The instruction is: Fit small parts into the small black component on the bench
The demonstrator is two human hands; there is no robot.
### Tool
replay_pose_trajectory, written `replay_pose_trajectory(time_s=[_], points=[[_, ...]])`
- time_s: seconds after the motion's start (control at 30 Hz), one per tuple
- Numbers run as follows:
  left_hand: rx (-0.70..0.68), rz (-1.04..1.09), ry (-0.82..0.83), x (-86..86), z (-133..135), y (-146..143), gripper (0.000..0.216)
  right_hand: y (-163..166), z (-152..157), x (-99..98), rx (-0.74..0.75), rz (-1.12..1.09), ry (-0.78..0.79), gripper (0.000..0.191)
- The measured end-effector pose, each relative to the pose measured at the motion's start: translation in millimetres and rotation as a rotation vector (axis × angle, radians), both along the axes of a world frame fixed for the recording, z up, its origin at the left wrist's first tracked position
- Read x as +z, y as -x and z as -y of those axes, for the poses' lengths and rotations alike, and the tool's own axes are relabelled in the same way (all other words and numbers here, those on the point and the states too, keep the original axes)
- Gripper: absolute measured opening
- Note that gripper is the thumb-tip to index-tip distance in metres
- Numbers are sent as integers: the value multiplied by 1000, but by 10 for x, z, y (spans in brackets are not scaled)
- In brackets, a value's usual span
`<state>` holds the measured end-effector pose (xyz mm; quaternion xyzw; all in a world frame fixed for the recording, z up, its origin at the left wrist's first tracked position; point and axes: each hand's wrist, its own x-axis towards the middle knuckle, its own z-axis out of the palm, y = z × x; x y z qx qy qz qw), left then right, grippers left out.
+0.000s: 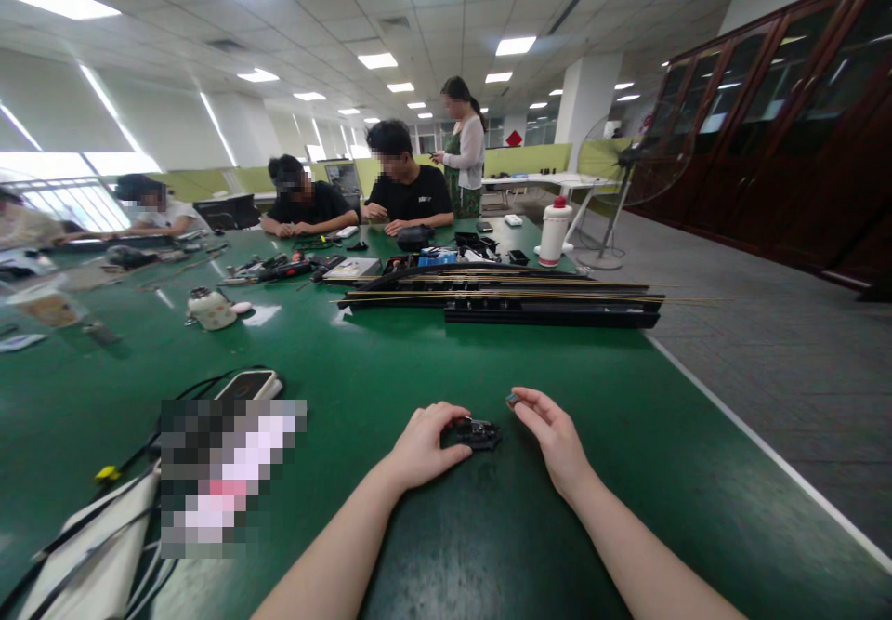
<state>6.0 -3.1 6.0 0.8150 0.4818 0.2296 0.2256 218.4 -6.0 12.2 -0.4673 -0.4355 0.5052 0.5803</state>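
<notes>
The person sits at a big green table [390, 360], and both hands are near the close edge. The left hand [422, 443] lies on the table with its fingers curled around a small black part [478, 433], holding it down so it cannot slide. The right hand [554, 434] is just to the right of it. Its thumb and first finger are pinched tight on a tiny piece [513, 400], held a little above and to the right of the black part, not touching it. It looks like the step of bringing the tiny piece to the black part. A next move would need a slow, careful hand, so that the piece lines up with its spot, and the left hand would need to hold steady. What the tiny piece is, I cannot tell. Farther away lie long black rails [502, 299] and a white bottle [555, 232], and other people sit at the far end.
</notes>
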Motion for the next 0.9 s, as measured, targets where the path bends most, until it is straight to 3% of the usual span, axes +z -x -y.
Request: replay_pose_trajectory(time_s=[0.9], points=[[-2, -6, 4, 37, 10, -13, 42, -2, -10, -5, 7, 26, 9, 45]])
